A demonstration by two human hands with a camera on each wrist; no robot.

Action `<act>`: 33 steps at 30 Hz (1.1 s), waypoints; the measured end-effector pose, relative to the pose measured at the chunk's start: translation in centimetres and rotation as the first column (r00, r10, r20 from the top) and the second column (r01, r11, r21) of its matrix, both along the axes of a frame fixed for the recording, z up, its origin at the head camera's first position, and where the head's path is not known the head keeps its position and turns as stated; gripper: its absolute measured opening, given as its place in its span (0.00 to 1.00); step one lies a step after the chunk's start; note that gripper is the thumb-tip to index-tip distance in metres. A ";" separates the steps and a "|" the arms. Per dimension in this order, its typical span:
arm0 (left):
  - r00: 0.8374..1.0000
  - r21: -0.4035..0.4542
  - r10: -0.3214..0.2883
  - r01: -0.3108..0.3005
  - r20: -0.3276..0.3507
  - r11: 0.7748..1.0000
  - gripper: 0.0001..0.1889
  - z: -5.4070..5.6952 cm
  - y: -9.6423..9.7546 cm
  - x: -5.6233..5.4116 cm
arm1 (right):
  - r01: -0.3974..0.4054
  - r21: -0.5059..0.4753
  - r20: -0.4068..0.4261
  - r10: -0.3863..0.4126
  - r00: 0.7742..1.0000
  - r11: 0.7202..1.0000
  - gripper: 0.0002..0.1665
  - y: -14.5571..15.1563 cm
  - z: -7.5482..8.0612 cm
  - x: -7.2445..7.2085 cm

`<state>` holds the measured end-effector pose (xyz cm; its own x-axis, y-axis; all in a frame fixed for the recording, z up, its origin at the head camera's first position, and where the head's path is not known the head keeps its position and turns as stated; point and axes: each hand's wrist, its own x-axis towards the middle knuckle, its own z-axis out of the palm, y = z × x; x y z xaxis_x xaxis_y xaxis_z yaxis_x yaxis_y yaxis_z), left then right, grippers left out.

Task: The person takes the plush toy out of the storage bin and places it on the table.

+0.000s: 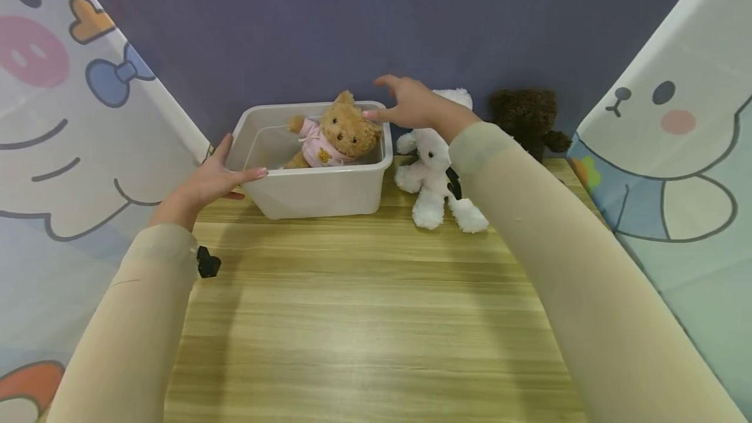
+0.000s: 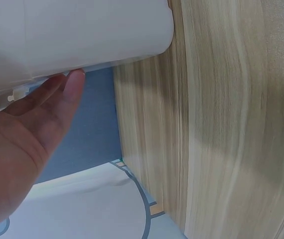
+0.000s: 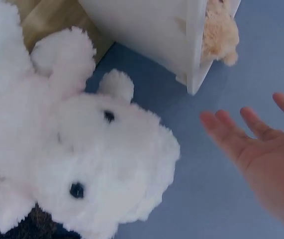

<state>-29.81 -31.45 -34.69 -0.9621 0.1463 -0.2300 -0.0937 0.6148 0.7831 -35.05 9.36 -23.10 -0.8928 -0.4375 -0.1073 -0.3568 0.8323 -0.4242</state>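
A white plastic bin (image 1: pixel 320 193) stands near the back wall. In it a tan teddy bear (image 1: pixel 348 130) in a pink top leans to the right, its head by the bin's right end. My left hand (image 1: pixel 208 181) rests at the bin's left front corner, thumb along the front rim; the left wrist view shows its straight fingers touching the bin's side from outside. Above the bear's head and the right rim, my right hand (image 1: pixel 411 102) is spread with nothing in it. A white plush toy (image 3: pixel 102 159) sits just right of the bin, partly behind my right arm.
A dark brown plush toy (image 1: pixel 525 119) stands farther right against the grey back wall (image 1: pixel 329 25). Cartoon-printed panels (image 1: pixel 658 109) flank both sides. The wood-grain tabletop (image 1: pixel 364 318) stretches in front of the bin.
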 end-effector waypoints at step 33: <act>0.999 0.016 -0.031 0.030 0.038 0.999 0.66 0.6 0.1 0.2 | -0.104 0.025 0.186 0.098 0.978 0.994 0.67 -6.2 -3.0 0.5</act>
<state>-29.64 -31.35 -34.09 -0.9478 0.1792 -0.2636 -0.1050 0.6054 0.7890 -34.58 3.18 -26.09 -0.8077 -0.5174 -0.2826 -0.3580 0.8113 -0.4622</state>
